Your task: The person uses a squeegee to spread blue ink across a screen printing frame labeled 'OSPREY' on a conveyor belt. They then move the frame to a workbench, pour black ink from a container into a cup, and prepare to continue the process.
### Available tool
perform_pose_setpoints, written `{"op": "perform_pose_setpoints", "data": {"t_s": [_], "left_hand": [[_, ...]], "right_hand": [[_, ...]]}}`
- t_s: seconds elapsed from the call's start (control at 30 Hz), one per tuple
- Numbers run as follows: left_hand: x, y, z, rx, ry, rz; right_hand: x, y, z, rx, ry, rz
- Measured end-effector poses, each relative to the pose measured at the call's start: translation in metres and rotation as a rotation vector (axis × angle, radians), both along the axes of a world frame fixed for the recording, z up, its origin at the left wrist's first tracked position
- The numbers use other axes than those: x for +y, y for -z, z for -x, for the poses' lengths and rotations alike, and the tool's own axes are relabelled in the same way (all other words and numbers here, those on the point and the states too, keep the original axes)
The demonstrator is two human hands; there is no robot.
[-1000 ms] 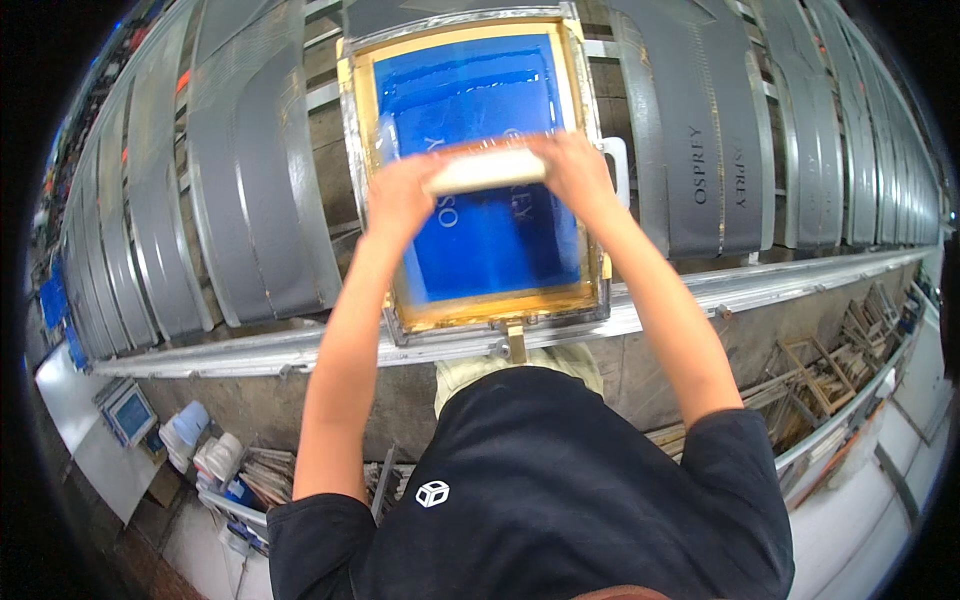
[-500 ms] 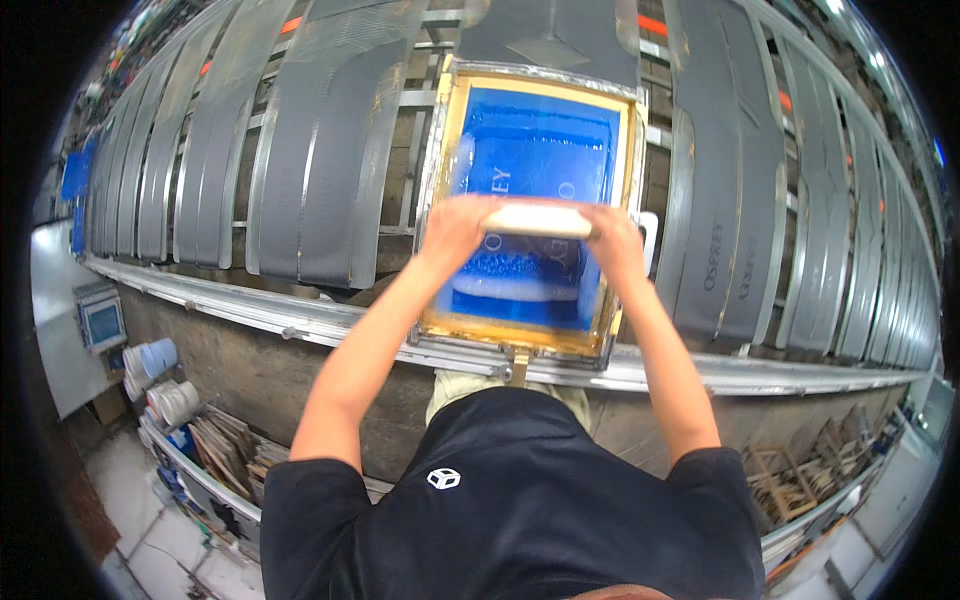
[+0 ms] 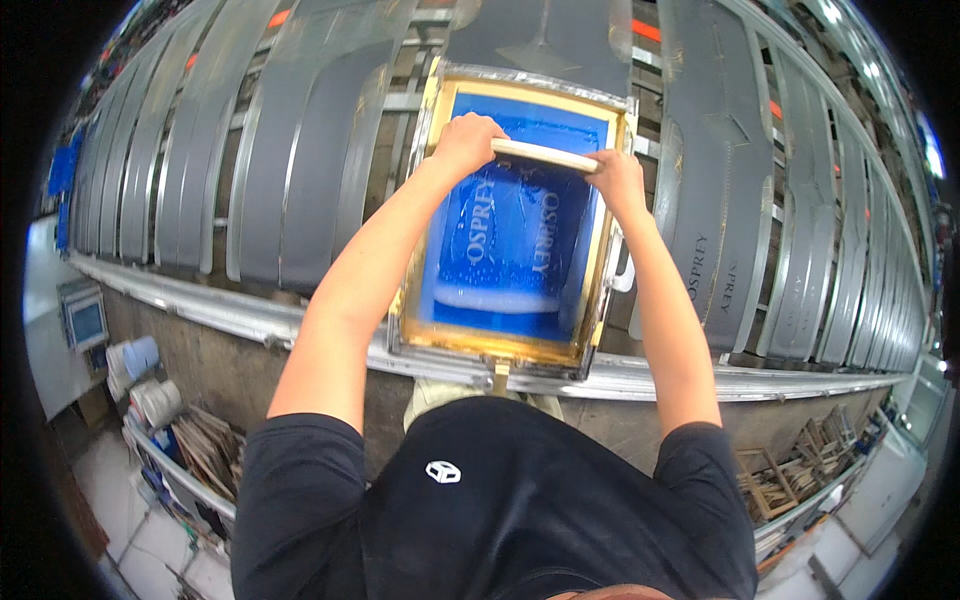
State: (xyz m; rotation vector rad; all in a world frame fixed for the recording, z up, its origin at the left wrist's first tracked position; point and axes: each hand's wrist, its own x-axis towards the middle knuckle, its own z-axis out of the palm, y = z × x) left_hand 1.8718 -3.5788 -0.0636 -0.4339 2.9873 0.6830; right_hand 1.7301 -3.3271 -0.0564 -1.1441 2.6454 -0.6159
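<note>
Both my hands grip a squeegee with a pale wooden handle (image 3: 545,154), which lies crosswise near the far end of a screen-printing frame. My left hand (image 3: 467,143) is closed round its left end, and my right hand (image 3: 618,183) pinches the right end. Yellow tape lines the metal-edged frame (image 3: 490,347), and its mesh (image 3: 500,275) is blue with two rows of lettering in it. Wet-looking paste streaks the mesh, with a pale band near the close end. The squeegee's blade edge is hidden below the handle. Beneath the frame, a dark grey panel (image 3: 540,45) shows at the far side.
Long dark grey panels (image 3: 310,180) lie in rows on both sides, some printed with lettering. A metal rail (image 3: 200,295) runs along the near edge. Behind me at left are white tubs (image 3: 155,400) and wooden strips (image 3: 205,445); at right, wooden frames (image 3: 765,480).
Both hands have pushed the squeegee from the middle of the mesh to near its far end. More of the lettering now shows. The whole view has shifted slightly.
</note>
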Motion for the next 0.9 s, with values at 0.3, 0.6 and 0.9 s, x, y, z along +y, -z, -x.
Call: {"op": "perform_pose_setpoints", "data": {"t_s": [0.3, 0.6, 0.9], "left_hand": [[0.137, -0.008, -0.238, -0.008, 0.009, -0.094], [0.160, 0.007, -0.268, 0.213, -0.018, -0.113], [0.157, -0.004, -0.285, 0.236, 0.028, -0.111]], "right_hand": [[0.129, 0.005, -0.232, -0.033, 0.021, 0.125], [0.158, 0.033, -0.116, -0.181, 0.396, 0.423], [0.108, 0.038, -0.052, -0.211, 0.557, 0.560]]}}
